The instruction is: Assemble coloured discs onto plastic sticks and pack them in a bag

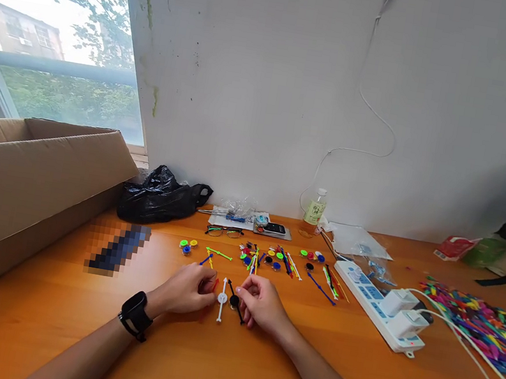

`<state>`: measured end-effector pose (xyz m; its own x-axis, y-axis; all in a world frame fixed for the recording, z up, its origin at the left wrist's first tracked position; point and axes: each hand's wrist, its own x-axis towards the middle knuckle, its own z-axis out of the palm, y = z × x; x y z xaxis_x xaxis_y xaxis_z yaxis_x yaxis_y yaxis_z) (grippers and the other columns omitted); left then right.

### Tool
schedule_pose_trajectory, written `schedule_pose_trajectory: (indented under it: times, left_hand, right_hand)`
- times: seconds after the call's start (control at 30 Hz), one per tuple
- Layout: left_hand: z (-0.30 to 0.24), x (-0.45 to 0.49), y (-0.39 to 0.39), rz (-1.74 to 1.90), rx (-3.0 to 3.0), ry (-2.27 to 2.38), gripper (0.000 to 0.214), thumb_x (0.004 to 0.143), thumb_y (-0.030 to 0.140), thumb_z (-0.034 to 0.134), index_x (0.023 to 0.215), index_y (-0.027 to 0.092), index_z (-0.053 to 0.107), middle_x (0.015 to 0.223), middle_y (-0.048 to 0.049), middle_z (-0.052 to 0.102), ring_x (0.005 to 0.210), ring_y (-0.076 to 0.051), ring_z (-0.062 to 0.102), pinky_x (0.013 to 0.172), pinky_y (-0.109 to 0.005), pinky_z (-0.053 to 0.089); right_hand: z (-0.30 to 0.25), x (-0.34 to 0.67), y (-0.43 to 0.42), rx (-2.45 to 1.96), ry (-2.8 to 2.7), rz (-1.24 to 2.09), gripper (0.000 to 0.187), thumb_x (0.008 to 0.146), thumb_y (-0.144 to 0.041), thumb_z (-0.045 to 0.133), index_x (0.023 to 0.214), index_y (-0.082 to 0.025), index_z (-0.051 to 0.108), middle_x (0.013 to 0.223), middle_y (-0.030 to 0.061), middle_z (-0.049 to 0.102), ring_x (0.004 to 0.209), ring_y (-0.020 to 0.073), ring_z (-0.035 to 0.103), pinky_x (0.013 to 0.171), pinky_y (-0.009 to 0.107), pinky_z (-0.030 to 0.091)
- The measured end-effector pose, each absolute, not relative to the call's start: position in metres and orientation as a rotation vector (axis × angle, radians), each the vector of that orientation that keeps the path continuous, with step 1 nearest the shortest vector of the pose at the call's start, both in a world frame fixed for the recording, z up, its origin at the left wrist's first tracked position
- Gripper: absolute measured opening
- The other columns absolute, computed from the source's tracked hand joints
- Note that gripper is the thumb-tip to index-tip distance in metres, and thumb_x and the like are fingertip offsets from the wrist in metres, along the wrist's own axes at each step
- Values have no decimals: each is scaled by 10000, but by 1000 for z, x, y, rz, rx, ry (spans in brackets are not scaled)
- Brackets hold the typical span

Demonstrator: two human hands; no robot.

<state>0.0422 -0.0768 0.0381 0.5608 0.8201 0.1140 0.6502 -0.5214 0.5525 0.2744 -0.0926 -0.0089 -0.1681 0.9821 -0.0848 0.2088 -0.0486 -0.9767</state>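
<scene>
My left hand (pixel 188 288), with a black watch on its wrist, has its fingers curled round a red plastic arrow (pixel 216 285), which they mostly hide. To its right a white arrow spinner (pixel 222 299) with a round hub lies on the table, pointing away from me. Beside that sits a tilted black arrow spinner (pixel 233 301). Thumb and fingers of my right hand (pixel 263 304) close in a pinch at the black spinner's right side. Just beyond my hands lie loose coloured arrows (pixel 219 253) and small round hubs (pixel 183 244).
A large cardboard box (pixel 35 185) stands at left, near a black plastic bag (pixel 159 196). Glasses (pixel 224 232), a phone (pixel 274 229) and a bottle (pixel 314 213) lie or stand along the wall. On the right are a power strip (pixel 374 307) with cables and a colourful pile (pixel 487 326).
</scene>
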Motion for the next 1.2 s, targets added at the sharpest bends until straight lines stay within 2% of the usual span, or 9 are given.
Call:
schedule_pose_trajectory:
  times: [0.27,0.5,0.6,0.73,0.8,0.93,1.2]
  left_hand:
    - [37,42,-74,511,2340,1190,179,808,241,596,687,203,469,622,36,511,581,-127,424,545,-265,249]
    - [41,38,-73,532,2376,1214,206,838,213,510,654,201,418,611,30,468,581,-135,398,555,-284,226]
    - [50,33,-72,554,2378,1270,185,827,201,508,647,196,467,620,16,526,586,-142,440,563,-287,239]
    - [59,27,-73,504,2382,1239,42,755,188,602,741,195,641,696,4,669,622,-151,562,573,-265,310]
    - [61,26,-74,447,2388,1167,108,738,180,623,808,204,701,728,6,705,637,-150,601,583,-250,347]
    - [58,24,-73,391,2419,1072,223,720,163,616,881,226,756,707,24,689,620,-138,597,579,-235,357]
    - [51,24,-70,395,2443,1082,201,695,165,612,843,218,738,700,28,668,610,-132,569,596,-238,356]
  right_hand:
    - [-9,284,-87,-1324,-1538,1283,224,803,-388,648,900,-210,553,621,-64,591,403,109,525,349,198,389]
    - [6,292,-91,-1226,-1838,1017,56,800,-207,680,842,-172,667,715,-16,635,616,116,555,571,212,414]
    - [10,298,-91,-1178,-1960,1034,75,812,-197,692,871,-161,722,744,-2,662,683,130,566,619,212,415]
    - [13,304,-90,-1146,-2003,1127,129,809,-179,698,928,-152,738,734,-13,644,650,114,530,590,198,397]
    - [12,306,-89,-1130,-2015,1165,165,787,-161,709,949,-152,736,720,-26,624,636,105,512,577,191,385]
    - [11,308,-86,-1113,-2017,1206,220,760,-156,729,979,-157,732,706,-39,601,627,101,511,560,184,368]
    - [21,303,-92,-1088,-1959,1144,198,818,-225,717,1004,-160,706,734,-33,575,654,107,491,593,194,380]
